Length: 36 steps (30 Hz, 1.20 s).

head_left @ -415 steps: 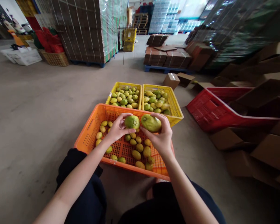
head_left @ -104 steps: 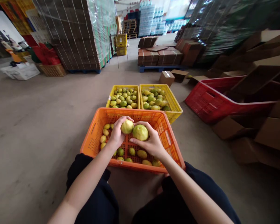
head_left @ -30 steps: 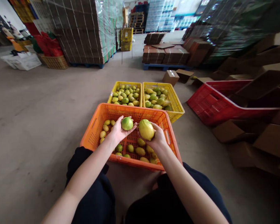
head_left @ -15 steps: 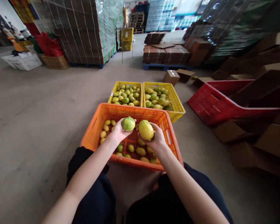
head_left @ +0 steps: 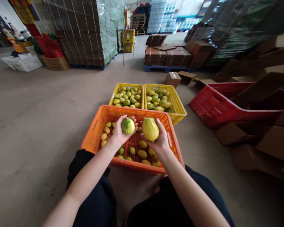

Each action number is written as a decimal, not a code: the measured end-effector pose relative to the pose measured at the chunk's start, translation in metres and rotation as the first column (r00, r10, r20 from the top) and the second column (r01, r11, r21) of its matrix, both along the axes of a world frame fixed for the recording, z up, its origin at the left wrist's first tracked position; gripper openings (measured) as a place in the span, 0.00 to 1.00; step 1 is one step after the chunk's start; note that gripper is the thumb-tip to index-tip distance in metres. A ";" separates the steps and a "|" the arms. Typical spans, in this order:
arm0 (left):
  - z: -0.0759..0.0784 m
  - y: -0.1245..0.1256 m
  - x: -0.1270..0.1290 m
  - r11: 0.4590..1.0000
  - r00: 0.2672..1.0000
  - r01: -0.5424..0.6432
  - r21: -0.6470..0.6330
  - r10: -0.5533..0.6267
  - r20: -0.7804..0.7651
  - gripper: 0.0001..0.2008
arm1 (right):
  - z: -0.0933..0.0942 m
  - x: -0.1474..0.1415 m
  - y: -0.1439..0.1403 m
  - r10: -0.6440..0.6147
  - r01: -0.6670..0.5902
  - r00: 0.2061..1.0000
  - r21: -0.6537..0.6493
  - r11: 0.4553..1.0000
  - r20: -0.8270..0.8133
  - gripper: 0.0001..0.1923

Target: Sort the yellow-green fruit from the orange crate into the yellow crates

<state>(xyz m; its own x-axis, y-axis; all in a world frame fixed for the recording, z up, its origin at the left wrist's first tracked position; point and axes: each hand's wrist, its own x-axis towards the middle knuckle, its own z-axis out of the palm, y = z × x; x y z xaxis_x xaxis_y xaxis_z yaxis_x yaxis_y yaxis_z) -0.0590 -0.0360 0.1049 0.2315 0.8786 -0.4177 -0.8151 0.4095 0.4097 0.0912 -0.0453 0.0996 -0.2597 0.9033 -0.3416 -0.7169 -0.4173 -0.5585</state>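
Fruit in both hands, held side by side above the orange crate (head_left: 94, 134), which serves as landmark. Left hand (head_left: 119, 134): grip cupped from below around a round green fruit (head_left: 128, 126), fingers curling over its top. Right hand (head_left: 159, 140): grip clasped around a larger yellow fruit (head_left: 150, 129), long axis running roughly upright, tipped slightly away from the person. The two fruits sit near each other but apart, over the far half of the orange crate, close to its far rim. Below the hands, loose fruits (head_left: 142, 153) lie scattered on the crate floor, more toward the near wall and left end. Just beyond the far rim, touching or nearly so, stand two yellow crates: left yellow crate (head_left: 113, 94) lies ahead of the left hand, right yellow crate (head_left: 180, 108) ahead of the right hand; both look well filled. Air between hands and those crates is unobstructed. Right of the orange crate, well apart, a red crate (head_left: 210, 110) lies tilted among cardboard boxes (head_left: 229, 132). Left of it, bare concrete floor (head_left: 38, 110).
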 end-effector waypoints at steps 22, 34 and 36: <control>0.003 -0.003 0.001 0.972 0.986 0.090 0.218 -0.056 -0.158 0.20 | -0.006 0.006 -0.006 0.137 -0.119 0.988 0.218 0.969 -0.069 0.17; -0.016 0.006 0.005 0.993 0.995 -0.094 -0.069 0.096 0.037 0.10 | -0.011 0.001 0.003 -0.113 0.074 0.962 -0.161 0.984 -0.248 0.14; -0.021 0.008 0.006 0.999 0.999 -0.002 -0.033 0.001 -0.035 0.13 | -0.007 0.002 0.003 -0.144 0.096 0.960 -0.199 0.975 -0.242 0.15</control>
<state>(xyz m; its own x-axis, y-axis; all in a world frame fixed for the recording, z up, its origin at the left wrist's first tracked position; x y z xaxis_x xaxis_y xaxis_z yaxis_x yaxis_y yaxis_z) -0.0535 -0.0285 0.0836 0.2148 0.8648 -0.4538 -0.8015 0.4216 0.4241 0.0933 -0.0420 0.0922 -0.2526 0.8612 -0.4410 -0.8758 -0.3973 -0.2740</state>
